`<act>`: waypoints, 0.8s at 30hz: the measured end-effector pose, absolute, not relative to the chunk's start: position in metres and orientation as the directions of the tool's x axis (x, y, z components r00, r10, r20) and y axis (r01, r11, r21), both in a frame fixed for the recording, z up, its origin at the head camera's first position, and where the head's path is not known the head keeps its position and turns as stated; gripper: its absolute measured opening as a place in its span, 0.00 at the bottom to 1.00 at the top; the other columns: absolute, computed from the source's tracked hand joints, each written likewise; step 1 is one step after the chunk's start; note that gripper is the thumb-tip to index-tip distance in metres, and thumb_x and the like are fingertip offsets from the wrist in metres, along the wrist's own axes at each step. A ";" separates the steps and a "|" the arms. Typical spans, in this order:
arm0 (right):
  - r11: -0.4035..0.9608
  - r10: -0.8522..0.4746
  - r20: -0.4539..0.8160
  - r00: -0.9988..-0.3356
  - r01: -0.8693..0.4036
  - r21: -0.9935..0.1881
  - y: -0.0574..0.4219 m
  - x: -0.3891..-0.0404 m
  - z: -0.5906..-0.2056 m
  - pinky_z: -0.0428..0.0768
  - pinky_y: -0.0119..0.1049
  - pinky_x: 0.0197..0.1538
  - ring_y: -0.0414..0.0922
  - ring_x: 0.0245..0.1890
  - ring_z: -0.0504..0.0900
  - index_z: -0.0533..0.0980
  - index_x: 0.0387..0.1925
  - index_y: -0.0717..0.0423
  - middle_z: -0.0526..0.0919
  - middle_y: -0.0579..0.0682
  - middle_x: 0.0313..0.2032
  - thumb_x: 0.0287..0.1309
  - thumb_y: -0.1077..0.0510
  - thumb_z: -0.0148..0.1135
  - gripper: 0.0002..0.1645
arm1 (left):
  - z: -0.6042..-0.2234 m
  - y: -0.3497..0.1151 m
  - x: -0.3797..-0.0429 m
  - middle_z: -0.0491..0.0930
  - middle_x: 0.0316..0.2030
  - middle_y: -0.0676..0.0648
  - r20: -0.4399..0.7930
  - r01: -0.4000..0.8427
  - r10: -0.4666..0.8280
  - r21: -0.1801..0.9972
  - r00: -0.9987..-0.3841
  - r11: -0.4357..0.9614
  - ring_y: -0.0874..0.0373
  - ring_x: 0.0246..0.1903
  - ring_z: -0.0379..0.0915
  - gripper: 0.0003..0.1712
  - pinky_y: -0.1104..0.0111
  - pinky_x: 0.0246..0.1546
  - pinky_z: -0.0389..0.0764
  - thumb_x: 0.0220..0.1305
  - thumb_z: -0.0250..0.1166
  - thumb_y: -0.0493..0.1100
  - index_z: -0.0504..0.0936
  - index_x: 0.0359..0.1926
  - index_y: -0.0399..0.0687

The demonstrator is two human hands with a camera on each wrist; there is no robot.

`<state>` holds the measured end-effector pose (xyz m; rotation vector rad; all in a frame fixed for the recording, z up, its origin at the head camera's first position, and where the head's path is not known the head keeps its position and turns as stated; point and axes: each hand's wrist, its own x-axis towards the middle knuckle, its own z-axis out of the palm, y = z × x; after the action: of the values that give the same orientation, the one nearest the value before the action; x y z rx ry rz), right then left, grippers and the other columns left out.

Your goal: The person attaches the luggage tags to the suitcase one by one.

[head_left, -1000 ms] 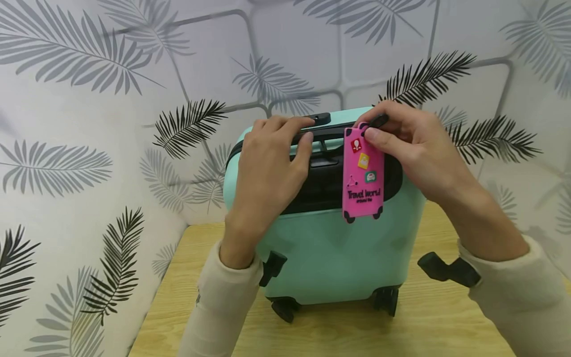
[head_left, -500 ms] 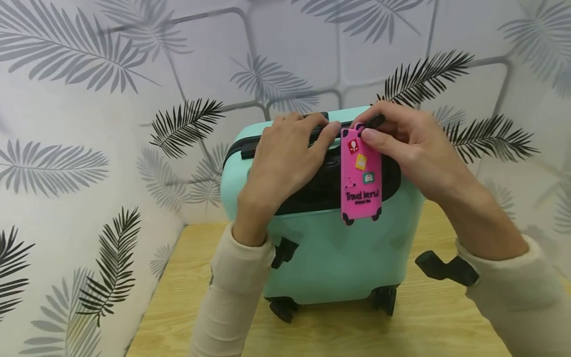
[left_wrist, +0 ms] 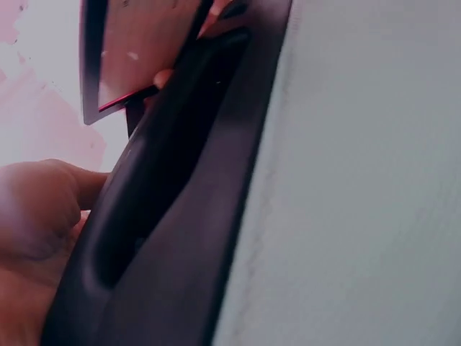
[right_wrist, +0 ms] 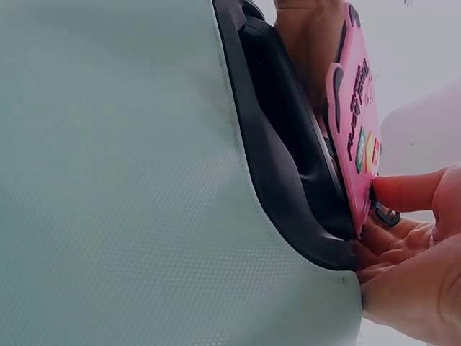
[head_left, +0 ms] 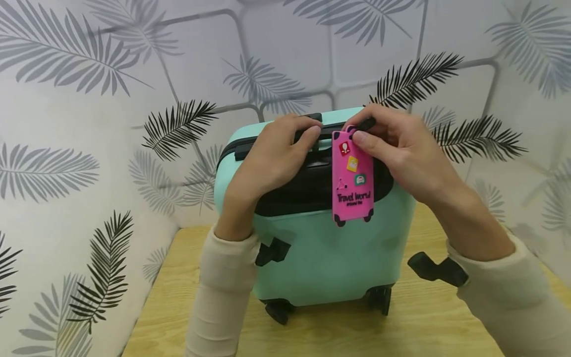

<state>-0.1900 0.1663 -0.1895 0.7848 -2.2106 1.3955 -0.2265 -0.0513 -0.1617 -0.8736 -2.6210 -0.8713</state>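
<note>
A mint-green suitcase [head_left: 330, 263] stands upright on its wheels, with a black carry handle [right_wrist: 288, 94] set in a black recess at its top. My right hand [head_left: 406, 151] pinches the top of a pink luggage tag [head_left: 352, 178] between thumb and fingers. A black strap end [head_left: 367, 124] sticks out by that thumb. The tag hangs in front of the recess, its lettered face toward me. Over the suitcase's top left lies my left hand [head_left: 274, 153], thumb and index tips close together by the handle. Its other fingers are hidden, so its grip is unclear.
The suitcase stands on a light wooden table [head_left: 178, 307]. Behind it rises a pale wall [head_left: 285, 54] with a leaf pattern. Black brackets [head_left: 437, 268] stick out from both sleeve cuffs in front of the suitcase.
My left hand slid right along the top toward the tag, then drew back a little left, its thumb and index closer together. The right hand keeps its pinch on the luggage tag.
</note>
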 end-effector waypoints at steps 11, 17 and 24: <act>0.370 -0.260 0.599 -0.758 -0.651 -0.663 0.162 -0.188 -0.191 0.81 0.31 0.36 0.47 0.32 0.84 0.80 0.52 0.57 0.83 0.53 0.38 0.77 0.58 0.56 0.11 | -0.158 -0.054 -0.232 0.83 0.54 0.42 0.405 0.636 0.491 0.472 -0.771 0.610 0.53 0.53 0.76 0.24 0.63 0.60 0.74 0.81 0.53 0.38 0.71 0.73 0.41; 0.366 -0.260 0.616 -0.744 -0.666 -0.650 0.163 -0.187 -0.189 0.80 0.31 0.35 0.47 0.30 0.82 0.80 0.51 0.58 0.83 0.53 0.36 0.76 0.58 0.56 0.11 | -0.157 -0.049 -0.233 0.83 0.58 0.46 0.442 0.637 0.466 0.425 -0.766 0.643 0.56 0.58 0.76 0.18 0.66 0.63 0.73 0.80 0.53 0.38 0.83 0.62 0.43; 0.363 -0.281 0.613 -0.738 -0.673 -0.644 0.164 -0.188 -0.189 0.79 0.31 0.36 0.47 0.31 0.83 0.80 0.51 0.58 0.83 0.53 0.37 0.76 0.58 0.56 0.11 | -0.157 -0.044 -0.234 0.88 0.46 0.49 0.468 0.587 0.378 0.472 -0.799 0.658 0.57 0.45 0.78 0.13 0.65 0.49 0.76 0.78 0.59 0.42 0.88 0.52 0.46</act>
<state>-0.1880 0.1637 -0.1894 0.8321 -2.2301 1.3354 -0.2337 -0.0438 -0.1568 -0.7677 -2.5474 -0.8932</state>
